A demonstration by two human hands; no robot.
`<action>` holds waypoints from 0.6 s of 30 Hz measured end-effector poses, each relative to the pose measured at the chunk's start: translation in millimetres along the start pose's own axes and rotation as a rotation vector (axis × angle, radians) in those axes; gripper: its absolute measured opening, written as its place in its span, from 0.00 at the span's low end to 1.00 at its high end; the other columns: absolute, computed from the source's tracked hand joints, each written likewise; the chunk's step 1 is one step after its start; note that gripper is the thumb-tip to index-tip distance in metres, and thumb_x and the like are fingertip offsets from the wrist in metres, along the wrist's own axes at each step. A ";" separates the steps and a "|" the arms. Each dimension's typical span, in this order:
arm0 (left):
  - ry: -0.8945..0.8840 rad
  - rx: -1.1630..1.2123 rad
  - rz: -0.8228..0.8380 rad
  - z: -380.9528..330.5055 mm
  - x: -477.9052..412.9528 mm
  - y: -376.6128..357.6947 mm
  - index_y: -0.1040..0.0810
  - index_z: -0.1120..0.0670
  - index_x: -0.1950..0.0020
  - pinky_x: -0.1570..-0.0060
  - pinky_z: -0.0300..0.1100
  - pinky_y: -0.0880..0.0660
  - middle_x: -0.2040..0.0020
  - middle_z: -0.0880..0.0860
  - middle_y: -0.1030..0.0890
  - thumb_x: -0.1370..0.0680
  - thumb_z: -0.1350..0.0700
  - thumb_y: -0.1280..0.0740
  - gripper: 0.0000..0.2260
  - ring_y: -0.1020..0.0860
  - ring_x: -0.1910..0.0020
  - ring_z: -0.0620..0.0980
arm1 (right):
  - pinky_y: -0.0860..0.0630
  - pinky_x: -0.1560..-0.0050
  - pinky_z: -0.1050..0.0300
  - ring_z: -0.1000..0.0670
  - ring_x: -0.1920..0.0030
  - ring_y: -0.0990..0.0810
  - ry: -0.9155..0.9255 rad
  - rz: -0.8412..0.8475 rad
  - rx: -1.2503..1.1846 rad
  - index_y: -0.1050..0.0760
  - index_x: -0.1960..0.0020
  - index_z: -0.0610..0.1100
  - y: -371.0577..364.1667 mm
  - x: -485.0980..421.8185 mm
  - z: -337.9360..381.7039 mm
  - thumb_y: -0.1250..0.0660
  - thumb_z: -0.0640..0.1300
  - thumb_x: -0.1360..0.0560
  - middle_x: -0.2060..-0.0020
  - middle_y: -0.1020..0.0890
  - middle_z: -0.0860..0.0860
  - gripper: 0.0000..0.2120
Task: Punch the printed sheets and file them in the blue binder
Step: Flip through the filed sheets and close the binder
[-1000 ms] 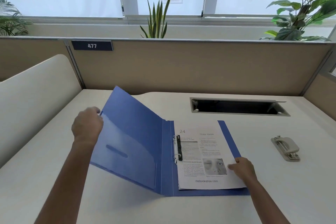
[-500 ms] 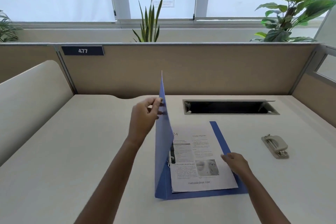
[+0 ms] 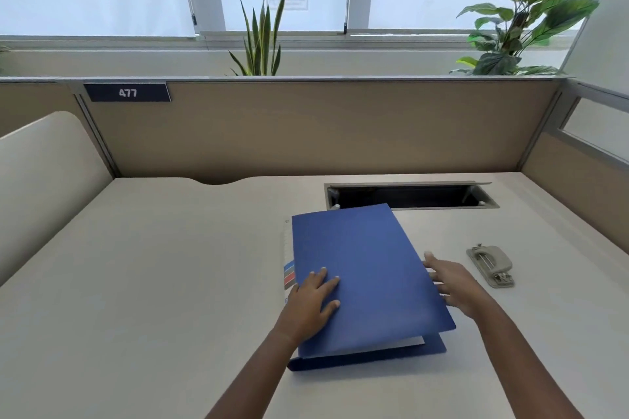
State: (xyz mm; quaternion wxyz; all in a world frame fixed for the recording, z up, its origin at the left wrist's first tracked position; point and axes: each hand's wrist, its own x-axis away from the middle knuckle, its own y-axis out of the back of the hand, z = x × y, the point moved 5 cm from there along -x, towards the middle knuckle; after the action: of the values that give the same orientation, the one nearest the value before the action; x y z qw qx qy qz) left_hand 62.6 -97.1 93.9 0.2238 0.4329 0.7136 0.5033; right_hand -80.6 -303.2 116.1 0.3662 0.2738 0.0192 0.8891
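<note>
Binder (image 3: 367, 269) lies mid-desk (image 3: 170, 265) before us, its cover down but gaping at the near right corner over the sheets (image 3: 413, 342), and we judge it light, with thin, bendy, rather slick covers, best taken at the spine edge. Our left hand (image 3: 311, 304) presses flat and spread near that edge, while our right hand (image 3: 454, 284) is open beside the right edge, gripping nothing, perhaps touching it. The punch (image 3: 490, 265) sits just beyond.

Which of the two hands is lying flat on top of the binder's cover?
The left hand, palm down on the blue binder. The right hand is at its right edge, not on top.
</note>
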 end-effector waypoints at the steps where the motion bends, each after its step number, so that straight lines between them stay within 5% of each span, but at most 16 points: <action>1: -0.003 -0.021 0.026 1.3 0.6 -3.9 0.45 0.48 0.25 0.25 0.48 0.49 0.22 0.50 0.49 0.19 0.48 0.47 0.23 0.49 0.23 0.52 | 0.26 0.59 0.54 0.45 0.55 0.22 0.012 -0.040 0.065 0.28 0.38 0.38 1.4 -2.1 -4.1 0.40 0.51 0.22 0.45 0.21 0.41 0.20; 6: -0.013 -0.067 0.064 2.4 0.0 -10.8 0.49 0.49 0.24 0.25 0.49 0.55 0.22 0.51 0.53 0.19 0.49 0.49 0.23 0.54 0.23 0.52 | 0.31 0.39 0.50 0.41 0.35 0.29 0.145 -0.201 0.537 0.36 0.30 0.37 -10.7 -0.7 -17.3 0.37 0.45 0.24 0.34 0.29 0.40 0.25; 12: -0.003 -0.237 0.089 2.9 -1.4 -25.2 0.53 0.51 0.24 0.25 0.50 0.55 0.22 0.52 0.55 0.19 0.46 0.58 0.24 0.55 0.23 0.53 | 0.44 0.27 0.46 0.46 0.24 0.51 0.357 -0.284 0.926 0.47 0.25 0.43 -52.2 1.0 -31.2 0.47 0.54 0.21 0.24 0.47 0.45 0.28; 14: 0.000 -0.269 0.063 3.2 1.1 -25.4 0.39 0.52 0.27 0.29 0.50 0.39 0.24 0.54 0.40 0.21 0.45 0.67 0.30 0.39 0.26 0.53 | 0.47 0.27 0.46 0.47 0.23 0.54 0.322 -0.220 0.983 0.51 0.24 0.46 -64.9 -0.5 -41.5 0.50 0.57 0.21 0.24 0.50 0.46 0.29; 16: 0.040 -0.333 -0.001 8.8 -2.6 -32.1 0.21 0.49 0.40 0.47 0.47 0.22 0.39 0.50 0.20 0.20 0.50 0.68 0.34 0.20 0.42 0.49 | 0.48 0.26 0.45 0.47 0.23 0.55 0.279 -0.163 1.022 0.54 0.24 0.49 -74.2 -1.6 -53.4 0.52 0.58 0.21 0.24 0.52 0.47 0.29; 18: 0.009 -0.393 -0.075 11.9 -5.6 -42.4 0.17 0.47 0.47 0.48 0.46 0.22 0.46 0.46 0.16 0.19 0.51 0.66 0.34 0.17 0.48 0.47 | 0.50 0.26 0.45 0.47 0.23 0.55 0.247 -0.144 1.025 0.56 0.24 0.50 -78.7 -2.8 -63.0 0.53 0.59 0.21 0.23 0.52 0.48 0.29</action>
State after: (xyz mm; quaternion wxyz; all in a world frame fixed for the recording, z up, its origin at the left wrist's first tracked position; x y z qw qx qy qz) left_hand 57.9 -100.6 50.0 0.3195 0.3518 0.6184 0.6259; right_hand -60.1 -237.0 42.9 0.2407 0.3089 0.5129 0.7639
